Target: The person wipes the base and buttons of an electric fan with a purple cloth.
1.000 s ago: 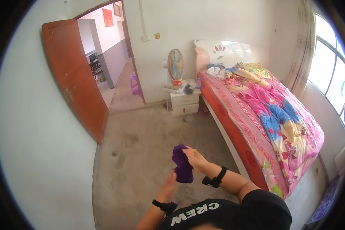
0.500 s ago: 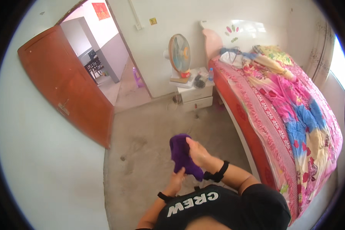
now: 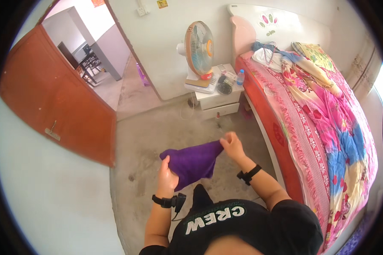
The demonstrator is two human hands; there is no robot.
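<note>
The purple cloth (image 3: 189, 163) was gathered between two close hands half a second ago, and now it is drawn out sideways, with the hands well apart. In my judgement, this makes the cloth flatter and gives the person better control of its edges, although its lower side hangs loose and uneven. The left hand (image 3: 167, 177) holds the left end; its thumb lies on the near face of the cloth, and its other fingers are mostly hidden, so I cannot tell exactly how they are bent. The right hand (image 3: 232, 146) holds the right corner in a narrow pinch between thumb and fingers, a little blurred. Each wrist wears a black band. The cloth is in the air in front of the person's body, above the grey floor (image 3: 142, 131), which looks like rough concrete with dark stains. To the right stands a bed (image 3: 268, 110) with a pink and red cover, a crumpled colourful blanket (image 3: 327, 112) and a patterned pillow (image 3: 312, 55) near the white headboard (image 3: 281, 23). Beside the bed, a white bedside table (image 3: 219, 102) carries a fan (image 3: 200, 46), a plastic bottle (image 3: 241, 77) and some small items. On the left, a reddish-brown door (image 3: 59, 106) stands next to the doorway, through which another room is visible.
</note>
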